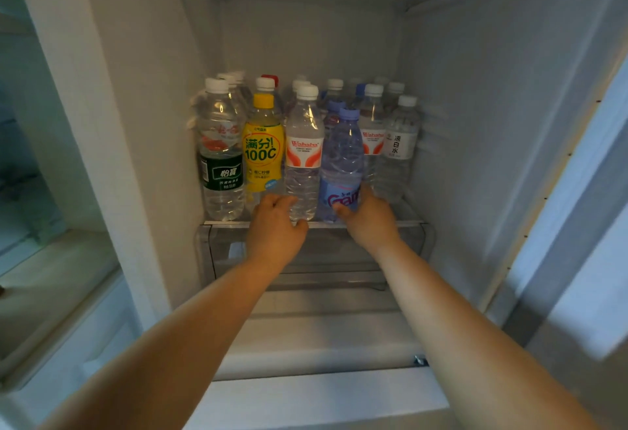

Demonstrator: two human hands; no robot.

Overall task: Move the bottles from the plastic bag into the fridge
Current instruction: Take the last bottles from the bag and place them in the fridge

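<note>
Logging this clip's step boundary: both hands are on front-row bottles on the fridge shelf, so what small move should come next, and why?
Probably release and draw both hands back. The left hand has its grip on the Wahaha bottle, the right hand on the blue Ganten bottle; both bottles stand upright on the shelf, near its front edge, so a slight push inward first may be wise.

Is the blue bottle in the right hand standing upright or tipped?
Nearly upright, leaning slightly: the blue bottle stands on the fridge shelf, cap up, with the right hand gripping its base.
</note>
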